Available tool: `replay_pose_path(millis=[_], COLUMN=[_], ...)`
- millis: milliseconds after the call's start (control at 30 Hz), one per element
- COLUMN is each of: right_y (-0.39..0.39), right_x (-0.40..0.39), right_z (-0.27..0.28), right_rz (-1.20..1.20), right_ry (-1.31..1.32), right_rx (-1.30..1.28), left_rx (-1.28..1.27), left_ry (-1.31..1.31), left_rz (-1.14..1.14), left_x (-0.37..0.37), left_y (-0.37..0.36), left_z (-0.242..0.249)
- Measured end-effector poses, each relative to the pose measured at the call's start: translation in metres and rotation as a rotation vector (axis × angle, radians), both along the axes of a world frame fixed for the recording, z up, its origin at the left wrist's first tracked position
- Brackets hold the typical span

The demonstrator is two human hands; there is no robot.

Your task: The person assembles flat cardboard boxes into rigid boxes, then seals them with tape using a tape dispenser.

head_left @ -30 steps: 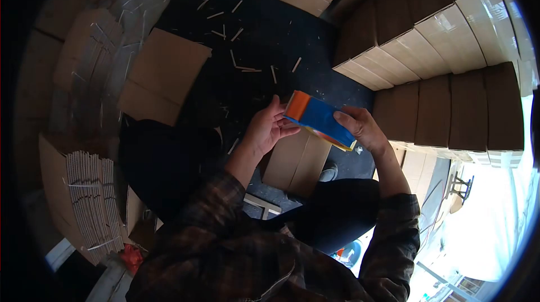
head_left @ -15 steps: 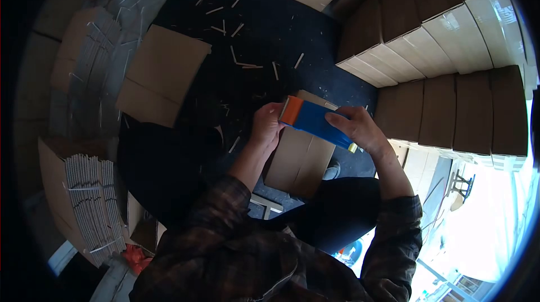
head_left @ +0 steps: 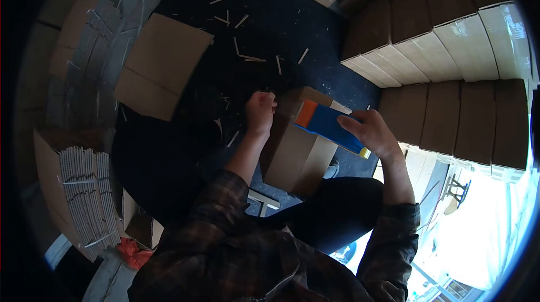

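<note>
My right hand (head_left: 371, 133) grips a blue tool with an orange end (head_left: 332, 125), its thumb on the blue face; a small yellow piece shows at the near end. My left hand (head_left: 261, 112) is apart from the tool, to its left, with the fingers curled in and pressed together; whether something small is between them cannot be made out. Below the tool, a cardboard box (head_left: 295, 153) stands between my legs.
Cardboard boxes (head_left: 450, 49) are stacked at the right. A flat cardboard piece (head_left: 160, 66) lies at the upper left, near scattered strips (head_left: 278, 64) on the dark floor. Bundled flat cardboard (head_left: 84, 195) stands at the lower left, beside a red plastic bag (head_left: 134, 252).
My left hand has let go of the tool's orange end and moved slightly left and up, its fingers now curled. My right hand has shifted a little right and down with the tool.
</note>
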State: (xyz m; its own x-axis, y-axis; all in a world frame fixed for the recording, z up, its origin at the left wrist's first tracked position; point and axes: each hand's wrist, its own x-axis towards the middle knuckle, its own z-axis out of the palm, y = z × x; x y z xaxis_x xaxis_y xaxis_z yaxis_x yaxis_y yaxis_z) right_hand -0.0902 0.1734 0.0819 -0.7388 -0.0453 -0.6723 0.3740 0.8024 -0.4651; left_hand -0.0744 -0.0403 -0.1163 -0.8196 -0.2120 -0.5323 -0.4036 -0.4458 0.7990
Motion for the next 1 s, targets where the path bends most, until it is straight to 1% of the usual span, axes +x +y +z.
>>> replay_pose_path(millis=[100,167,300,400,467,600,667,700,767,833,900,967,1000], right_y=[-0.004,-0.005,-0.008,-0.008,-0.010,-0.014,-0.017,-0.019,-0.019,-0.019,-0.019,-0.020,-0.019], right_x=[0.001,0.000,-0.001,-0.003,-0.004,-0.003,-0.003,-0.003,-0.003,-0.002,-0.002,0.000,0.000], right_z=[0.003,0.003,0.003,0.002,0.004,0.004,0.005,0.005,0.004,0.003,0.002,0.001,0.002], right_rz=[-0.022,-0.021,-0.020,-0.003,0.003,0.026,0.033,0.039,0.051,0.057,0.021,0.026,0.030], right_ry=[0.013,0.006,-0.003,-0.017,-0.009,0.009,0.013,0.020,0.027,0.037,0.044,0.054,0.059], right_rx=[0.047,0.069,0.109,0.102,0.115,0.163,0.183,0.204,0.211,0.218,0.207,0.203,0.205], left_rx=[-0.049,-0.169,-0.166,-0.244,-0.369,-0.379,-0.377,-0.377,-0.491,-0.542,-0.591,-0.665,-0.664], left_ry=[0.013,0.018,-0.032,0.010,-0.106,-0.089,-0.075,-0.074,-0.068,-0.059,-0.046,-0.288,-0.279], left_rz=[-0.011,-0.010,-0.034,-0.050,-0.127,-0.171,-0.267,-0.266,-0.358,-0.387,-0.412,-0.290,-0.285], left_x=[0.000,0.001,0.002,0.002,0.002,0.005,0.006,0.006,0.006,0.005,0.005,0.008,0.008], left_y=[0.004,0.007,0.008,0.006,0.011,0.024,0.031,0.031,0.030,0.030,0.033,0.036,0.032], left_z=[-0.010,-0.015,-0.023,-0.020,-0.015,-0.030,-0.040,-0.046,-0.056,-0.065,-0.057,-0.047,-0.043])
